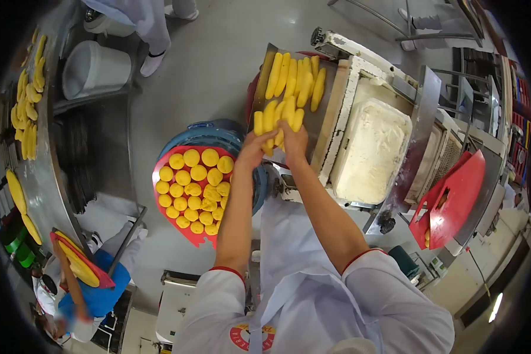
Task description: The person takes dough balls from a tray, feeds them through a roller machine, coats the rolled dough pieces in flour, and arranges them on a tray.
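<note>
Head view showed yellow dough sticks (274,121) over the metal tray (316,125), near ends clasped between the left hand (252,148) and right hand (295,143), fingertips partly hidden. They looked light, soft, easily dented, best cradled lengthwise. Leftward, dough rounds (209,157) covered a red board (189,235).

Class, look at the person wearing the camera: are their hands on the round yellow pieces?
No, the left hand and right hand are both at the long yellow pieces, away from the round yellow pieces.
</note>
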`<move>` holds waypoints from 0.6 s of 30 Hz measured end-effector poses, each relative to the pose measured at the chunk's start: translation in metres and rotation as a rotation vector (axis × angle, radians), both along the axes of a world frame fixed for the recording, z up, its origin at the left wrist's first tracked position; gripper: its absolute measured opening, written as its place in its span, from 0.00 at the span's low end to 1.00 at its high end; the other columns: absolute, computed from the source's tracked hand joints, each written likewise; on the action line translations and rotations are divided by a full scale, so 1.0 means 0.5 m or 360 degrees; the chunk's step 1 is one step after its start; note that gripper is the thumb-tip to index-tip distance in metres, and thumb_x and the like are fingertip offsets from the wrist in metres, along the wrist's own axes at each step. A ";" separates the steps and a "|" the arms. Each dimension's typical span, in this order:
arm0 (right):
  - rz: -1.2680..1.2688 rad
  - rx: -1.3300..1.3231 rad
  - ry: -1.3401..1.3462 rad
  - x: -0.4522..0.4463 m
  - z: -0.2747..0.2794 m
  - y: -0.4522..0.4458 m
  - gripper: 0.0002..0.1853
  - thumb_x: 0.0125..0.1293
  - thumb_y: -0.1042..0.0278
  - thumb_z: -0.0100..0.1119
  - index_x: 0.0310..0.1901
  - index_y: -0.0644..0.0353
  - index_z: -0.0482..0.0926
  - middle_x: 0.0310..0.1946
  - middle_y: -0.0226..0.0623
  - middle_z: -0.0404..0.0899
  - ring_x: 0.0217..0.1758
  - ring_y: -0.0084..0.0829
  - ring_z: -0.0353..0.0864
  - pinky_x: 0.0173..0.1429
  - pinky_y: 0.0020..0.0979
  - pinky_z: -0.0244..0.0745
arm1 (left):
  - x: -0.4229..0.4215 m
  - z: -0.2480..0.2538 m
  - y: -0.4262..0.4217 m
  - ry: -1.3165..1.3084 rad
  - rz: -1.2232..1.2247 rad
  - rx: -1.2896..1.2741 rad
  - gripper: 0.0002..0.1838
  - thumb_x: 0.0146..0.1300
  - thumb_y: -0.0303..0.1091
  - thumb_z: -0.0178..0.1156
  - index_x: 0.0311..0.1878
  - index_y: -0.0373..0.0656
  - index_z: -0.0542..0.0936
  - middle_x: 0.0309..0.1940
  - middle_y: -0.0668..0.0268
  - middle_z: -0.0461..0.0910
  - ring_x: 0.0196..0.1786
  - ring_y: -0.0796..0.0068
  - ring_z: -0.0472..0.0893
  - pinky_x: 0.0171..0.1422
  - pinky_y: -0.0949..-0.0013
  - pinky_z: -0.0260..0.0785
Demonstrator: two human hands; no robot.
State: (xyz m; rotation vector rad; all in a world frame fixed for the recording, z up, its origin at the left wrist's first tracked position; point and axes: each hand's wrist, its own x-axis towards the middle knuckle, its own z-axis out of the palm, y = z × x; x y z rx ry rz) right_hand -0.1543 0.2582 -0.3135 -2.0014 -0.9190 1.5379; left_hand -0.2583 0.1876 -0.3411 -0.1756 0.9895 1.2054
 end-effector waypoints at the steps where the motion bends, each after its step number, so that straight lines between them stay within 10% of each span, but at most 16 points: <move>1: 0.0018 0.0000 0.0127 -0.002 0.042 -0.010 0.21 0.59 0.67 0.70 0.52 0.66 0.78 0.45 0.37 0.83 0.45 0.29 0.83 0.49 0.32 0.78 | -0.015 0.030 -0.015 0.0043 0.0017 0.0016 0.22 0.63 0.29 0.68 0.60 0.37 0.77 0.52 0.64 0.82 0.52 0.69 0.82 0.55 0.64 0.76; 13: 0.0272 0.0687 0.0143 0.287 0.506 0.009 0.24 0.57 0.61 0.74 0.52 0.58 0.75 0.39 0.38 0.84 0.41 0.30 0.83 0.46 0.35 0.79 | 0.112 0.518 0.017 0.0644 -0.0079 0.0147 0.19 0.61 0.23 0.66 0.55 0.34 0.75 0.41 0.59 0.82 0.37 0.68 0.85 0.37 0.65 0.80; 18: 0.0513 0.1316 -0.0551 0.470 0.715 0.105 0.25 0.59 0.63 0.71 0.54 0.65 0.72 0.47 0.52 0.77 0.48 0.49 0.80 0.51 0.45 0.75 | 0.158 0.643 0.130 0.2559 -0.0537 0.0334 0.16 0.59 0.26 0.62 0.51 0.36 0.74 0.44 0.49 0.82 0.34 0.55 0.86 0.37 0.56 0.80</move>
